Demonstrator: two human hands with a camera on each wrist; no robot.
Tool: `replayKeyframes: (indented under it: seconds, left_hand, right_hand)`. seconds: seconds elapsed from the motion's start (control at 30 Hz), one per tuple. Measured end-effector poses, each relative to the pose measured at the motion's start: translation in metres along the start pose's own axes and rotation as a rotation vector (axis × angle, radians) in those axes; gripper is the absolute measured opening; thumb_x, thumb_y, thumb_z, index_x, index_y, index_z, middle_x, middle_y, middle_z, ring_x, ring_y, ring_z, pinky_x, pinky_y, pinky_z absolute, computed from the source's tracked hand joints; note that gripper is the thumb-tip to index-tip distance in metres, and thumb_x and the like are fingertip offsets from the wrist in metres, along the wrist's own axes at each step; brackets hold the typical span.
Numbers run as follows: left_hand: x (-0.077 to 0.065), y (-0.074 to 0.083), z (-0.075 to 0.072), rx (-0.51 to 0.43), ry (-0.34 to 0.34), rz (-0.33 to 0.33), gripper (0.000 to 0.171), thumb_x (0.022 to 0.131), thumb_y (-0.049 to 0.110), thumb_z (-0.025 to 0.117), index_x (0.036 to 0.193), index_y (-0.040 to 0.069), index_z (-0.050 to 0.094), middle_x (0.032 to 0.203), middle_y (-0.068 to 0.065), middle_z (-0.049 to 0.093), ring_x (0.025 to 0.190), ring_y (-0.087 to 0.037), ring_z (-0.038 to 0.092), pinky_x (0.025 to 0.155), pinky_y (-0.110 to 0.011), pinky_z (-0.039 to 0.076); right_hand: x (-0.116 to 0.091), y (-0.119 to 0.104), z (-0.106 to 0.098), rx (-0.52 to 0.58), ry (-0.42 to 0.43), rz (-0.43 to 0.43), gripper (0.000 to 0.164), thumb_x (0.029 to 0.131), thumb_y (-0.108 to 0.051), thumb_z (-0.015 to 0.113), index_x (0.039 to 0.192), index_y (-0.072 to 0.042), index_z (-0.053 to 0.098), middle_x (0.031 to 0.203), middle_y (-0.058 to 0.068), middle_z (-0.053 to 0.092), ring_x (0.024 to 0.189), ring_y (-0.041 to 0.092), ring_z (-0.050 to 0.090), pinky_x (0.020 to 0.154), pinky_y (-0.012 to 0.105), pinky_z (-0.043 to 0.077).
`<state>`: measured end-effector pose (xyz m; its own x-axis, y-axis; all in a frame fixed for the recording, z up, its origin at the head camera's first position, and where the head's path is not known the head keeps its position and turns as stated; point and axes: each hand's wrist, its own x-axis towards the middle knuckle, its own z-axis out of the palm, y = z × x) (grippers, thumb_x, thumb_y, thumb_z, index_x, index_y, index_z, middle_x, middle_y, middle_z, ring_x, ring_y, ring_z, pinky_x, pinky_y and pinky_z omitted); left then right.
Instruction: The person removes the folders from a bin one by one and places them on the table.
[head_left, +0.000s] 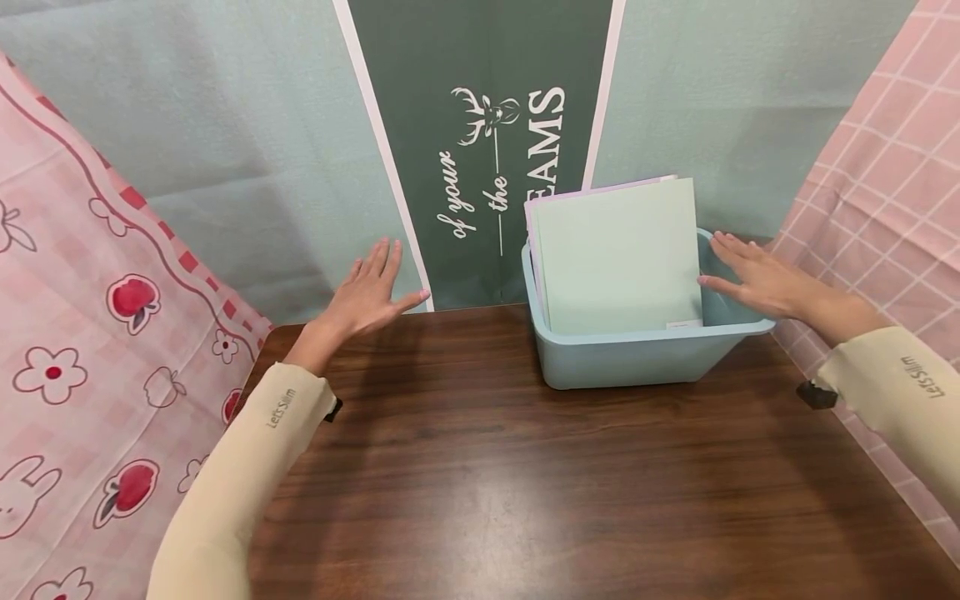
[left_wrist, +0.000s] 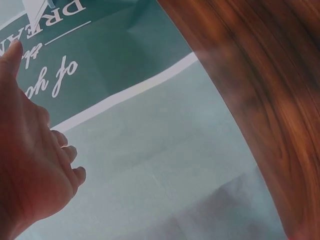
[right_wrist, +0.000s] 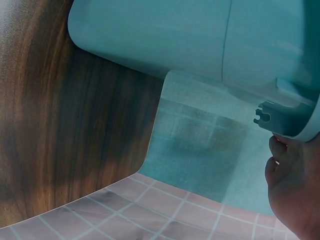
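A light blue plastic bin (head_left: pixel 622 362) stands at the far right of the brown table. Flat pale green sheets (head_left: pixel 618 258) lean upright in it, with pink and lilac ones showing behind. My right hand (head_left: pixel 765 279) is at the bin's right end, fingers extended over the rim and thumb near the green sheet's edge. From the right wrist, the fingers (right_wrist: pixel 277 155) show close beneath a notched tab of the rim. Nothing is in my left hand (head_left: pixel 363 292), which hovers at the table's far edge with fingers straight and thumb spread.
Behind the brown table (head_left: pixel 487 467) hangs a grey-green cloth (head_left: pixel 247 150) with a dark printed band (head_left: pixel 480 50). A pink fruit-and-flower cloth (head_left: pixel 82 333) borders the left side. A pink checked cloth (head_left: pixel 892 167) borders the right.
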<state>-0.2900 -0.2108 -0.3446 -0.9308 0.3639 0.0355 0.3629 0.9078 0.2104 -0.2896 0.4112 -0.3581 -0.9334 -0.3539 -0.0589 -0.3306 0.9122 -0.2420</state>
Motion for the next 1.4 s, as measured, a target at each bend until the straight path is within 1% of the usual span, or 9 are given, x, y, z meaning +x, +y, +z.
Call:
replayKeyframes:
  seconds: [0.13, 0.23, 0.37, 0.43, 0.63, 0.83, 1.03, 1.27, 1.4]
  left_hand:
    - [0.006, 0.004, 0.002, -0.004, 0.007, 0.015, 0.107, 0.1, 0.077, 0.041, 0.171, 0.01, -0.004, 0.178, -0.015, -0.005, 0.165, -0.03, -0.005, 0.132, -0.054, 0.001]
    - [0.01, 0.008, 0.004, -0.006, 0.007, 0.025, 0.107, 0.1, 0.079, 0.04, 0.171, 0.011, -0.004, 0.178, -0.013, -0.006, 0.165, -0.028, -0.005, 0.132, -0.052, 0.0]
    - [0.015, 0.014, 0.007, -0.01, 0.01, 0.037, 0.107, 0.1, 0.078, 0.04, 0.171, 0.012, -0.006, 0.178, -0.012, -0.008, 0.165, -0.028, -0.006, 0.132, -0.05, -0.001]
    - [0.017, 0.016, 0.007, -0.014, 0.019, 0.047, 0.107, 0.101, 0.077, 0.041, 0.171, 0.011, -0.005, 0.178, -0.012, -0.007, 0.165, -0.029, -0.004, 0.132, -0.051, 0.001]
    - [0.025, 0.026, 0.012, -0.022, 0.039, 0.068, 0.105, 0.102, 0.074, 0.043, 0.171, 0.011, -0.005, 0.179, -0.013, -0.004, 0.165, -0.028, -0.003, 0.133, -0.049, 0.002]
    - [0.033, 0.039, 0.015, -0.066, 0.06, 0.087, 0.105, 0.102, 0.072, 0.046, 0.171, 0.012, -0.005, 0.179, -0.013, -0.004, 0.165, -0.027, -0.002, 0.133, -0.046, 0.004]
    - [0.042, 0.05, 0.019, -0.073, 0.076, 0.108, 0.105, 0.102, 0.072, 0.046, 0.171, 0.014, -0.006, 0.179, -0.01, -0.007, 0.165, -0.023, -0.004, 0.133, -0.045, 0.005]
    - [0.047, 0.063, 0.021, -0.131, 0.09, 0.132, 0.103, 0.103, 0.068, 0.05, 0.171, 0.015, -0.005, 0.179, -0.009, -0.007, 0.165, -0.023, -0.003, 0.133, -0.047, 0.007]
    - [0.051, 0.072, 0.023, -0.149, 0.082, 0.143, 0.103, 0.103, 0.069, 0.05, 0.171, 0.019, -0.009, 0.179, -0.009, -0.007, 0.165, -0.022, -0.004, 0.133, -0.042, 0.004]
  right_hand:
    - [0.0, 0.0, 0.001, 0.015, 0.0, 0.004, 0.086, 0.112, -0.05, 0.041, 0.167, 0.005, 0.002, 0.174, 0.029, -0.003, 0.161, 0.048, 0.0, 0.13, 0.059, -0.001]
    - [0.0, 0.0, 0.001, 0.017, 0.001, 0.0, 0.086, 0.113, -0.05, 0.04, 0.166, 0.005, 0.003, 0.173, 0.03, -0.003, 0.16, 0.049, 0.0, 0.13, 0.058, -0.001]
    - [0.001, 0.0, 0.001, 0.009, -0.002, 0.006, 0.086, 0.113, -0.05, 0.039, 0.166, 0.006, 0.001, 0.173, 0.031, -0.003, 0.16, 0.049, 0.0, 0.131, 0.055, -0.003]
    - [0.001, 0.0, 0.001, 0.005, -0.005, 0.012, 0.086, 0.113, -0.051, 0.039, 0.166, 0.005, 0.001, 0.173, 0.031, -0.004, 0.16, 0.049, 0.0, 0.131, 0.055, -0.003]
    - [0.001, 0.001, 0.002, 0.004, 0.004, 0.012, 0.084, 0.114, -0.05, 0.037, 0.166, 0.005, 0.001, 0.173, 0.031, -0.003, 0.16, 0.049, 0.0, 0.131, 0.056, -0.002]
    - [0.001, 0.0, 0.002, 0.016, 0.016, 0.007, 0.084, 0.114, -0.049, 0.037, 0.166, 0.006, 0.002, 0.172, 0.032, -0.002, 0.16, 0.05, 0.001, 0.131, 0.054, -0.005]
    - [0.001, 0.002, 0.003, 0.02, 0.023, 0.001, 0.083, 0.114, -0.048, 0.036, 0.166, 0.006, 0.002, 0.172, 0.032, -0.002, 0.16, 0.051, 0.001, 0.13, 0.056, -0.003]
    - [0.0, 0.002, 0.004, 0.025, 0.033, 0.003, 0.082, 0.114, -0.048, 0.036, 0.166, 0.006, 0.003, 0.173, 0.031, -0.002, 0.16, 0.051, 0.001, 0.131, 0.055, -0.004]
    - [-0.001, 0.002, 0.004, 0.031, 0.031, 0.0, 0.081, 0.114, -0.047, 0.036, 0.166, 0.007, 0.003, 0.172, 0.032, -0.002, 0.16, 0.051, 0.002, 0.13, 0.055, -0.004]
